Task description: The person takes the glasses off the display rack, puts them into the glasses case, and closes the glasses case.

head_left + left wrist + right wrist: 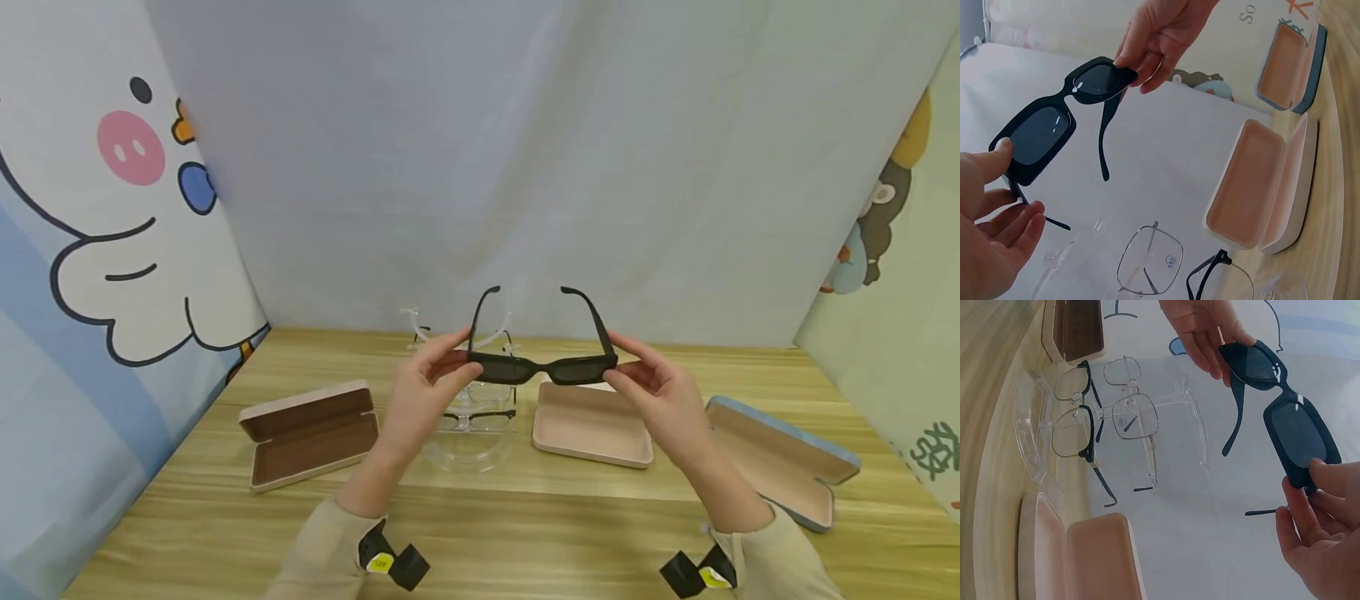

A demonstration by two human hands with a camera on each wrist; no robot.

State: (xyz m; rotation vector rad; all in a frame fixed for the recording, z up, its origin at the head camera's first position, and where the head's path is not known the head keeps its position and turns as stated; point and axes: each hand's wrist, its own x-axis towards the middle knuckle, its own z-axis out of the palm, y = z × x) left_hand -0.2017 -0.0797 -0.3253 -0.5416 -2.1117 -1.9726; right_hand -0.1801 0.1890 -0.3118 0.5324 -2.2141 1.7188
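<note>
A pair of black sunglasses (542,369) with dark lenses is held up above the table, its temples unfolded and pointing away from me. My left hand (423,400) pinches the left end of the frame between thumb and fingers. At the opposite end, my right hand (663,400) pinches the frame near its hinge. Behind and below the sunglasses stands a clear display stand (468,457). It carries black-browed eyeglasses (480,419) and, above them, thin metal-rimmed eyeglasses (1149,259). In the head view the left hand and sunglasses partly hide the stand.
An open case with brown lining (315,437) lies left of the stand. To its right is an open pale pink case (592,425), and farther right an open blue case (780,462), partly behind the right forearm. A pale curtain (540,167) hangs behind the wooden table (525,542).
</note>
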